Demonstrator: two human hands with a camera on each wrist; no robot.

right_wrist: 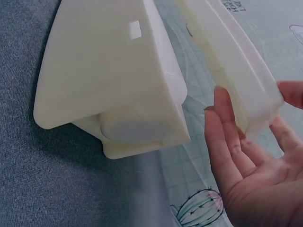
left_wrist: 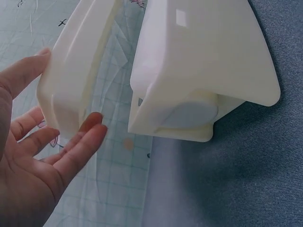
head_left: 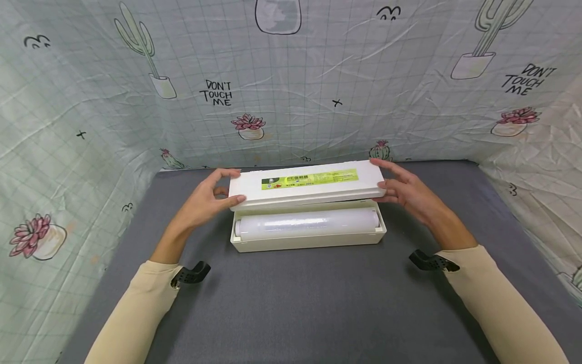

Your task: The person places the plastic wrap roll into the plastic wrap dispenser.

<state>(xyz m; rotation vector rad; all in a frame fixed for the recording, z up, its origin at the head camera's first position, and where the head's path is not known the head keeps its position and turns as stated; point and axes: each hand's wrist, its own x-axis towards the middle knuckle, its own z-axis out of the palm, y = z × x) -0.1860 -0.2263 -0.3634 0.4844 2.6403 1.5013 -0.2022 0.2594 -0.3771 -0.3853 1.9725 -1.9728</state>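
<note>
Between my two hands a long white lid (head_left: 313, 194) with a green and yellow label (head_left: 310, 179) is raised and tilted over its box. My left hand (head_left: 202, 203) holds the lid's left end, thumb at the near edge, fingertips at the far edge. At the opposite end my right hand (head_left: 413, 196) grips it with thumb and fingers. Below stands the cream box (head_left: 309, 245), uncovered along its front. A roll of cling film (head_left: 309, 224) lies lengthwise inside. Both wrist views show a gap between the lid (left_wrist: 71, 71) and the box (right_wrist: 104, 66).
The box rests on a dark grey cloth-covered table (head_left: 313, 308). Behind and at the sides hangs a pale curtain (head_left: 300, 76) printed with cacti and lettering. A black wrist strap (head_left: 193, 273) shows at the left sleeve, another black strap (head_left: 427, 260) at the right.
</note>
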